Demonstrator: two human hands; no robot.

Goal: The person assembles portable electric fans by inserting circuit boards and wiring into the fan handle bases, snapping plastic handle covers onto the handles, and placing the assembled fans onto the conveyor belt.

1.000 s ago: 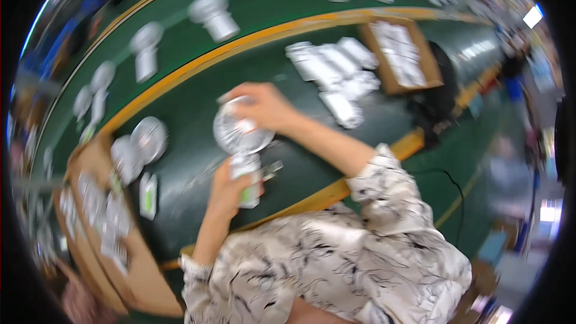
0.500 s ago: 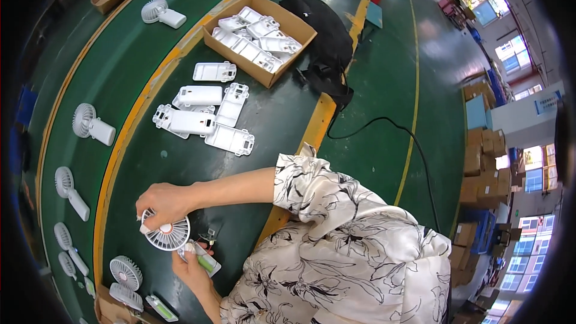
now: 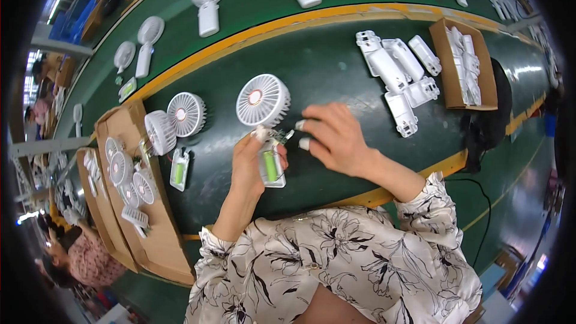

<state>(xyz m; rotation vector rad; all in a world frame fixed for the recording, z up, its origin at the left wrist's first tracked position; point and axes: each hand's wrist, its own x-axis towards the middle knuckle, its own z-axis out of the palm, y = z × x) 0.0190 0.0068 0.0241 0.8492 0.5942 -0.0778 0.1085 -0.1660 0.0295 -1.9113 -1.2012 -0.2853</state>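
My left hand (image 3: 245, 159) grips a small white handheld fan (image 3: 262, 101) at its neck, with the round grille tilted up and away from me. Its handle lies uncovered: a green battery (image 3: 271, 167) sits in the white half-shell, and a small circuit board (image 3: 279, 136) with thin wires shows above it. Just right of the board, my right hand (image 3: 336, 139) hovers with thumb and fingers apart and white covers on some fingertips. Beside my left hand another uncovered handle with a green battery (image 3: 179, 171) rests on the table, near two fan heads (image 3: 186, 114).
Cardboard trays (image 3: 157, 228) holding fan heads stand at the left. White handle shells (image 3: 387, 67) lie in a group to the right, before a cardboard box (image 3: 444, 63) of more shells. Beyond the yellow edge, a green belt (image 3: 246, 9) carries several fans. A black bag (image 3: 495, 120) lies far right.
My view has swung left. The right hand has let go of the fan head and moved to the right of the uncovered handle. My left hand still holds the fan.
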